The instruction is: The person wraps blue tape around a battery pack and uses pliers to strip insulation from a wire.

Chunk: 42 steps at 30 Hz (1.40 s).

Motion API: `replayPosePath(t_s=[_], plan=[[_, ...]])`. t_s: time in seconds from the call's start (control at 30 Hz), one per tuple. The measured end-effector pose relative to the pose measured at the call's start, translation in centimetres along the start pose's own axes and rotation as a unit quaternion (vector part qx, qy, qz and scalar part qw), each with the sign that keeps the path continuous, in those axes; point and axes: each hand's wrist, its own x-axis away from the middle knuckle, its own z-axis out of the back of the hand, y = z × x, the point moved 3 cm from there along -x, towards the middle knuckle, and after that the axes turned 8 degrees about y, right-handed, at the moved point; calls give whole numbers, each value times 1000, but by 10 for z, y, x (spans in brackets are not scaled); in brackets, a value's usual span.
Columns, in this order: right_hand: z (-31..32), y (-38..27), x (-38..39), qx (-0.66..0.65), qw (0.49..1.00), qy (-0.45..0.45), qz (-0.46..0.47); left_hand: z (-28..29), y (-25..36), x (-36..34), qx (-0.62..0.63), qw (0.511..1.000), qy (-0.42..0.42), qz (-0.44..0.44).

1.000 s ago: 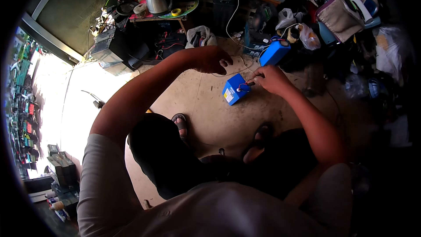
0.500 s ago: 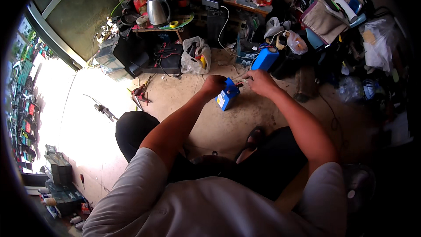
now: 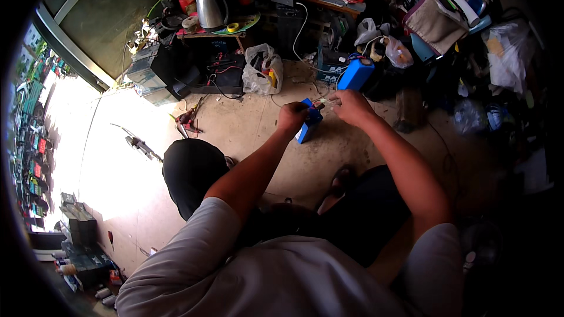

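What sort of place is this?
Likely a small repair workshop, perhaps for batteries: a small blue box-shaped pack with wires, a larger blue rectangular pack beyond it, and red-and-dark hand tools on the beige floor.

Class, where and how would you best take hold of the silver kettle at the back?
Probably by its dark handle, coming from the picture's right: it loops out on that side of the upright kettle. Stay above the yellow ring near the base.
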Motion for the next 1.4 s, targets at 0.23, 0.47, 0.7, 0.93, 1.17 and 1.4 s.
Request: replayPosePath(t_s=[0.23,0.47,0.7,0.93,1.17,1.4], plan=[[-13,7,-1,33,999,-13,-16,-7,4,7,-24,998,33,38],[-31,2,-13,27,999,2,27,-8,8,-1,-5,999,39,24],[-51,6,-34,-26,999,-17,26,-13,8,-1,-12,999,14,27],[-64,0,-46,22,999,-9,37,-16,-14,-9,10,999,28,30],[-67,14,-46,3,999,-41,18,-8,-6,-3,65,995,-16,79],[-71,24,-44,59,992,-109,25,-7,-2,3,91,992,-44,73]])
